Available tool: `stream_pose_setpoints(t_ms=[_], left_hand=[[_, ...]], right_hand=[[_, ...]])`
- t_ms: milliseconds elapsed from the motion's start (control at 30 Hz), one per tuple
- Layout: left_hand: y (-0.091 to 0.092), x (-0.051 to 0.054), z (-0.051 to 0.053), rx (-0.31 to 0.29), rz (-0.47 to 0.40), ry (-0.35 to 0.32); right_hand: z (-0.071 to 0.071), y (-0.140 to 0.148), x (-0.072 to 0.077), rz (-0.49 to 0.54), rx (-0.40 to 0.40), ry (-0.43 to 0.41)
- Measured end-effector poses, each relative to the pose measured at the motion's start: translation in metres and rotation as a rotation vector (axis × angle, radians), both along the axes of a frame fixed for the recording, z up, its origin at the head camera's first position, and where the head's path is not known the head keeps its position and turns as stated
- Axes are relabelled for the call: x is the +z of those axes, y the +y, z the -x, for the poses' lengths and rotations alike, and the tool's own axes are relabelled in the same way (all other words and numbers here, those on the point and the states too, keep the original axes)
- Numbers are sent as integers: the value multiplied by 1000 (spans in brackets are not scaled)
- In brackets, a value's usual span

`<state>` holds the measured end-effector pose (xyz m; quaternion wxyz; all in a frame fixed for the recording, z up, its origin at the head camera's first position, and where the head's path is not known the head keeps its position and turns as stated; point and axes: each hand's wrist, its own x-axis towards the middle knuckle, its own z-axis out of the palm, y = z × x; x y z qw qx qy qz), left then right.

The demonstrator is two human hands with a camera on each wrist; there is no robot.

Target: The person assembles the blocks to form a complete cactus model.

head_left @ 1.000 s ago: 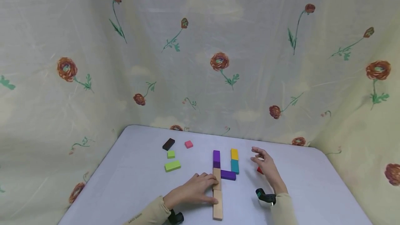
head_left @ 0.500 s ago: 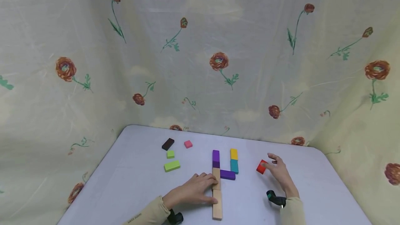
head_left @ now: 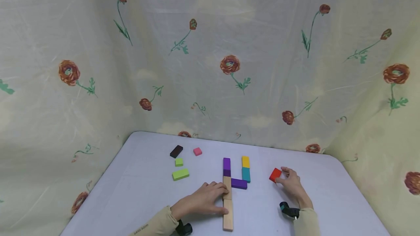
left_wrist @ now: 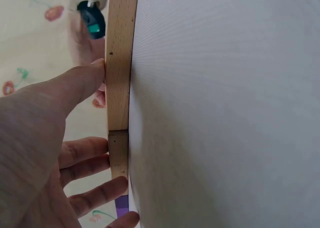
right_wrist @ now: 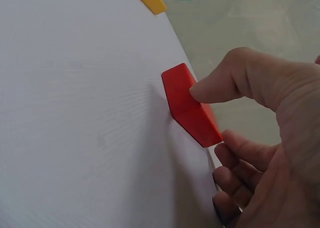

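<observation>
My left hand (head_left: 202,200) rests on two plain wooden blocks lined up end to end. Its thumb touches the nearer wooden block (head_left: 228,217), and its fingers, fairly straight, reach the farther wooden block (head_left: 227,182). Beyond that lies a purple block (head_left: 226,166) in the same line; another purple block (head_left: 239,183) juts out to the right. A teal block (head_left: 246,175) and a yellow block (head_left: 245,161) run back from its right end. On the right, my right hand (head_left: 292,186) pinches a red block (right_wrist: 191,105) between thumb and index finger, at the table surface.
Left of the line lie a dark brown block (head_left: 176,151), a pink block (head_left: 197,151), a small lime green block (head_left: 178,162) and a longer lime green block (head_left: 181,174). A flowered cloth (head_left: 210,83) hangs behind the white table (head_left: 137,192).
My right hand has moved right and come round to the right side of the red block, where thumb and index finger now take hold. My left hand stays on the wooden blocks.
</observation>
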<state>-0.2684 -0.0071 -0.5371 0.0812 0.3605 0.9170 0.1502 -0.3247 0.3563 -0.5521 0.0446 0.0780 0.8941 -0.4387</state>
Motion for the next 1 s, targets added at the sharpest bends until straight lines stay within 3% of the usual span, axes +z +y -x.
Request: stream_pose_setpoints(t_ms=[467,1000], left_hand=[[0,-1,0,3,6,-13],[0,-3,0,-2,-14,14]], right_hand=[[-7,-5,2,-58,-6,45],[-3,-11,-1,-72,-45,20]])
